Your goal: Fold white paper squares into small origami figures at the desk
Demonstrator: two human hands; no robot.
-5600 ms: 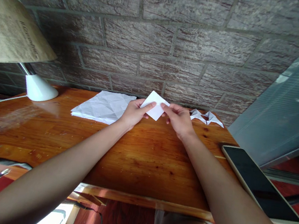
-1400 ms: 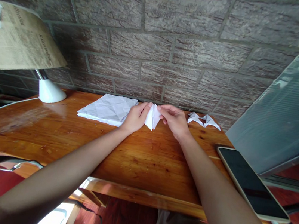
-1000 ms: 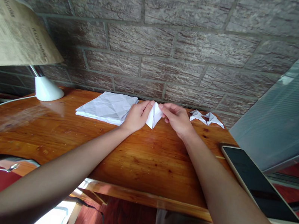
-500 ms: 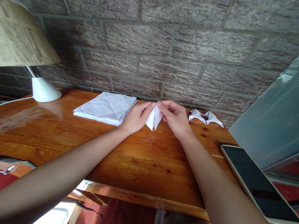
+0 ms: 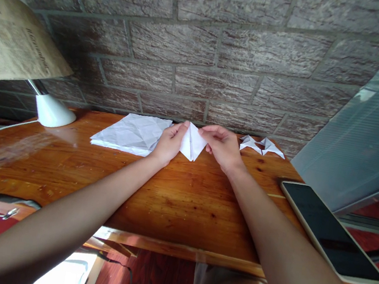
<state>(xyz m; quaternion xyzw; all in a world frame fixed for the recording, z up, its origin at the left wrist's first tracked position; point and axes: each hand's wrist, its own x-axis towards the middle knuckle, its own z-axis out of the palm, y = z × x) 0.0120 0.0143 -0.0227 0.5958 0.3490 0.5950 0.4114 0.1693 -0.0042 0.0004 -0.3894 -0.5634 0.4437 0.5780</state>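
Observation:
Between my two hands is a folded piece of white paper, kite-shaped with a crease down its middle and its point toward me. My left hand pinches its left edge, thumb on top. My right hand grips the upper right edge between thumb and fingertips. Just left of my left hand lies a stack of creased white paper sheets. Beyond my right hand, two folded white paper pieces rest near the back of the wooden table.
A phone with a white cable lies at the table's right edge. On the left stands a lamp with a white base and a printed shade. A brick-patterned wall rises directly behind the table.
The folded paper has been turned and spread, so a broader face with a centre crease now shows. Both hands keep hold of it. The view has shifted slightly.

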